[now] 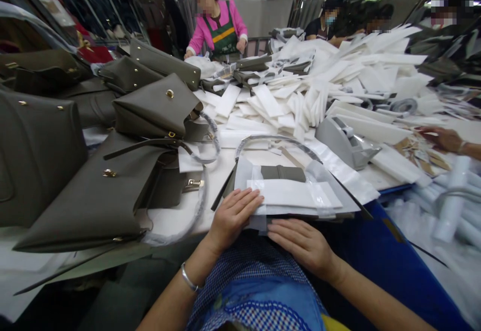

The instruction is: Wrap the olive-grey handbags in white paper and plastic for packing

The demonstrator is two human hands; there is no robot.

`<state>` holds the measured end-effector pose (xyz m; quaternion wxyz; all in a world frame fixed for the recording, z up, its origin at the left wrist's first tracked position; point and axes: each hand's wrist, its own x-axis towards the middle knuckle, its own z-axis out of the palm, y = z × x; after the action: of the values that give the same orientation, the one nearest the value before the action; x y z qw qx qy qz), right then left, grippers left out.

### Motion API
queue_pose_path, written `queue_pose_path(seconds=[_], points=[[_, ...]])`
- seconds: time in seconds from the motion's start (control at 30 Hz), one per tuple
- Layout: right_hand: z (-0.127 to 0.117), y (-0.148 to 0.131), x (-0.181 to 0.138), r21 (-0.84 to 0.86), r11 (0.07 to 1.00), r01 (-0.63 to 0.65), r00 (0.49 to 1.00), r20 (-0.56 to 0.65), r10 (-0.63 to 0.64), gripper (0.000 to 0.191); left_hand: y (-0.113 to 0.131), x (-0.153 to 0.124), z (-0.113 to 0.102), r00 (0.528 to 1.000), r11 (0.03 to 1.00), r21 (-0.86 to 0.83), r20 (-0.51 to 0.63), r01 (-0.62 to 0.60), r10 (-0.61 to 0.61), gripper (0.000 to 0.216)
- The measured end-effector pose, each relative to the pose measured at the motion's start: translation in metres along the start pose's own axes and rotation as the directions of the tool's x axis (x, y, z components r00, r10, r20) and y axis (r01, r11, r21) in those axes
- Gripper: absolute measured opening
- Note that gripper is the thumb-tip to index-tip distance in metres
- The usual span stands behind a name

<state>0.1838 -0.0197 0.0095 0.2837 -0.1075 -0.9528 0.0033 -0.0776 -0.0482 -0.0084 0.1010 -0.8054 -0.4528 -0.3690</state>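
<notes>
In front of me on the table lies an olive-grey handbag (283,173), partly covered with white wrapping. A white padding strip (293,194) runs across it, held by transparent tape (320,198) at the right. The bag's plastic-wrapped handle (276,138) arches up behind. My left hand (237,214) rests on the strip's left end, fingers stretched and side by side. Along the near edge, beside a hanging piece of tape or film, my right hand (300,243) has its fingers extended; its thumb is hidden. Neither hand grips anything that I can see.
Several olive-grey handbags (90,186) crowd the left. White padding strips (278,103) are heaped at the back. A grey tape dispenser (347,143) stands right of my bag. A co-worker's hand (443,139) reaches in over tags at the right, above plastic-wrapped rolls (449,211). Other people work behind.
</notes>
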Motion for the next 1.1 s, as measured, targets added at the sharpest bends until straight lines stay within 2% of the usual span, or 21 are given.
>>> queue_pose_path(seconds=[0.1,0.17,0.27,0.33,0.43,0.6,0.77,0.93,1.03,1.1], points=[[0.023,0.003,-0.023,-0.190,0.978,-0.091,0.996,-0.016,0.089,0.040,0.001,0.003,0.001,1.000,1.000,0.002,0.001,0.016,-0.016,0.044],[0.041,0.007,-0.029,-0.245,0.963,-0.114,0.993,-0.067,0.101,0.041,0.001,0.005,0.002,1.000,1.000,0.006,0.008,0.026,-0.026,0.046],[0.061,0.013,-0.023,-0.226,0.967,-0.116,0.982,-0.175,0.077,0.038,0.001,0.006,0.005,0.999,0.999,0.015,0.023,0.042,-0.042,0.048],[0.064,0.016,-0.014,-0.159,0.985,-0.072,0.975,-0.219,0.036,0.033,0.000,0.006,0.006,0.999,0.999,0.024,0.028,0.046,-0.047,0.048],[0.058,0.014,0.000,-0.028,0.999,-0.015,0.973,-0.232,0.008,0.030,0.001,0.005,0.007,0.998,0.998,0.039,0.029,0.045,-0.047,0.048],[0.042,-0.009,0.012,0.082,0.993,-0.086,0.970,-0.220,0.103,0.035,0.002,0.003,0.008,0.999,0.999,0.043,0.020,0.034,-0.035,0.048],[0.045,-0.037,0.005,0.192,0.976,-0.106,0.975,-0.174,0.140,0.036,0.005,0.004,0.012,0.999,0.997,0.062,0.005,0.052,-0.052,0.048],[0.046,-0.044,0.008,0.208,0.976,-0.061,0.978,-0.183,0.100,0.027,0.009,0.007,0.012,0.998,0.995,0.066,0.003,0.069,-0.069,0.046],[0.028,-0.045,0.017,0.339,0.939,0.060,0.984,-0.179,0.002,0.024,0.009,0.007,0.011,0.997,0.995,0.064,0.001,0.073,-0.074,0.045],[0.005,-0.050,0.026,0.507,0.862,0.018,0.984,-0.162,0.075,0.028,0.009,0.007,0.010,0.997,0.995,0.062,0.001,0.078,-0.078,0.045]])
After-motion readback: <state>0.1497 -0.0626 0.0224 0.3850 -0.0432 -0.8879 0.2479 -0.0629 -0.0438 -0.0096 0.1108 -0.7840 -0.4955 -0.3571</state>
